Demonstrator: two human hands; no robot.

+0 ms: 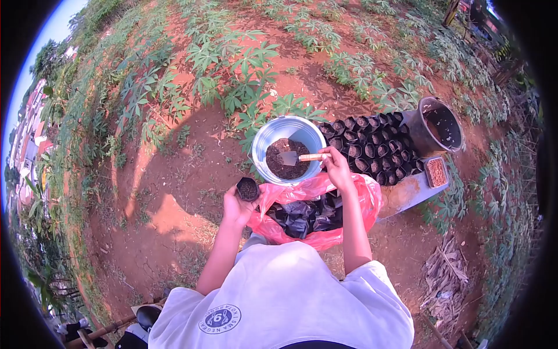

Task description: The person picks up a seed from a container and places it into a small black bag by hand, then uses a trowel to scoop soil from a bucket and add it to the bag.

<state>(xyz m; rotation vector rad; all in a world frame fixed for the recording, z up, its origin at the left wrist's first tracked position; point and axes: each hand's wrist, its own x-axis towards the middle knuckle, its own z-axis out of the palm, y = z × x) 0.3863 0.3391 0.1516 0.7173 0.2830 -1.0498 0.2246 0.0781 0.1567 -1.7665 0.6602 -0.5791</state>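
My left hand [236,207] is wrapped round a small black nursery bag [248,189] filled with dark soil, its mouth facing up. In my right hand [337,168] is the wooden handle of a small trowel [289,158]. The trowel's metal blade is over the dark soil [285,150] in a light-blue metal bucket [317,139]. Just below the bucket, a red plastic bag [372,203] lies open between my forearms. Crumpled black nursery bags [296,218] show inside it.
Rows of soil-filled black bags [372,148] stand right of the bucket on a board [424,193]. A large dark bucket [427,128] and a small tray of reddish-brown bits [436,173] sit at its far end. Leafy plants [232,70] grow ahead; dry leaves [444,276] lie at right.
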